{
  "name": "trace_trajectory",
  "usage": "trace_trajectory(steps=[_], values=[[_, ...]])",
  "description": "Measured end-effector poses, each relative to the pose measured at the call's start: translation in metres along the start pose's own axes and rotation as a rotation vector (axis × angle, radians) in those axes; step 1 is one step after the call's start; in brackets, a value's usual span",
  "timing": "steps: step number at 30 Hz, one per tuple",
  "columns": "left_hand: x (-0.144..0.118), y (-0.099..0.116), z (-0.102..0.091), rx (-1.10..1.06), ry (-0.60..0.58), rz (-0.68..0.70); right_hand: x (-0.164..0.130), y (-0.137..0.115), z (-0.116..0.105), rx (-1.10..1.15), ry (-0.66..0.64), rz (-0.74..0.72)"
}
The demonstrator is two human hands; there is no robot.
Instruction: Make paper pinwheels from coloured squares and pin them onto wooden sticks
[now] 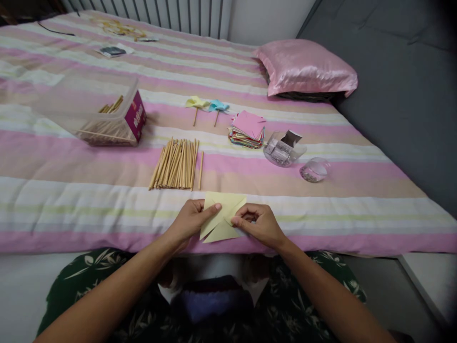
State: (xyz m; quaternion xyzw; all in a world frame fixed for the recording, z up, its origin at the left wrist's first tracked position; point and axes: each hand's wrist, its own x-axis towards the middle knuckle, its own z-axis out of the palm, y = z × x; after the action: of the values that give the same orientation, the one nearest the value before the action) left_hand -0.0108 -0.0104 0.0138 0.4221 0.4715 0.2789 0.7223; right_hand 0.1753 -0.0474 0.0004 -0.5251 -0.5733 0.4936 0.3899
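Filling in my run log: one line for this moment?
left hand: holds yellow paper | right hand: folds its flap | wooden sticks beyond

Striped bed, wooden sticks, paper stack, pink pillow, plastic box

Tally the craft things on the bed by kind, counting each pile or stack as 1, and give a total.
Finished pinwheels: 2 (yellow, blue)
Loose stick pile: 1
Box of sticks: 1
Stack of coloured paper squares: 1
Clear pin tub: 1
Clear lid: 1
Yellow paper in the hands: 1
Total: 8
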Motion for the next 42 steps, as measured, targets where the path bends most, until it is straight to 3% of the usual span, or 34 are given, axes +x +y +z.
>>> trace_trajectory(steps=[17,27,32,38,42], values=[[0.000,-0.003,-0.001,0.067,-0.079,0.000,0.001,0.001,0.002,-0.040,-0.011,0.028],[0.000,-0.003,0.004,0.053,0.003,0.011,0.000,0.003,0.004,-0.057,0.006,-0.008],[-0.001,-0.005,0.011,0.042,0.094,0.028,-0.001,0.006,0.006,-0.077,0.073,-0.033],[-0.002,-0.008,0.015,-0.075,0.174,0.058,-0.004,0.006,0.016,0.040,0.271,-0.122],[-0.001,-0.011,0.015,-0.135,0.200,0.084,-0.002,0.006,0.019,0.101,0.299,-0.097]])
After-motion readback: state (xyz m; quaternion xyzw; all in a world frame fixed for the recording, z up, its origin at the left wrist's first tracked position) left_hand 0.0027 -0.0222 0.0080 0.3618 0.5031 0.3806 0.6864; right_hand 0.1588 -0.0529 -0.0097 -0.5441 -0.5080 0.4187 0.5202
